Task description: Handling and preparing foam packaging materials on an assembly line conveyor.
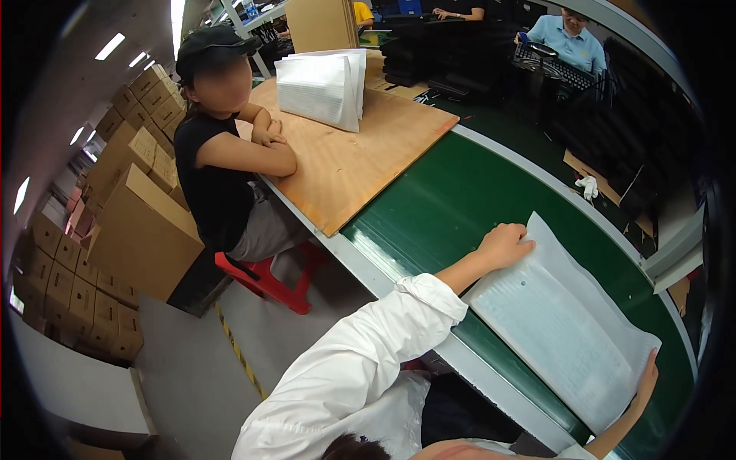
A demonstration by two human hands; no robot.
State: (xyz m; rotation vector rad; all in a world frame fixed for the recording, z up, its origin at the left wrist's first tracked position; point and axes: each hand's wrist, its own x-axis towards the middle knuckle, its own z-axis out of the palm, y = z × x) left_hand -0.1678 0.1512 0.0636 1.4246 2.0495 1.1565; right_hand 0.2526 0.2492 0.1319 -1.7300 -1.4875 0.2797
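A flat rectangular item in a translucent white foam sleeve (pixel 556 330) lies on the green belt in front of me. Its loose, wavy edge runs along the far side. My left hand (pixel 504 246) grips the sleeve's far left corner, fingers curled over the edge. At the opposite end, my right hand (pixel 648 381) holds the sleeve's right edge, with part of the hand hidden behind it. What lies inside the sleeve shows only as a pale shape.
A wooden board (pixel 360 157) lies across the green belt (pixel 437 199), bearing several upright white sleeves (pixel 318 88). A person in black (pixel 222 153) sits beside it on a red stool (pixel 280 280). Cardboard boxes (pixel 149 230) are stacked at left. Another person in light blue (pixel 567 42) works across the belt.
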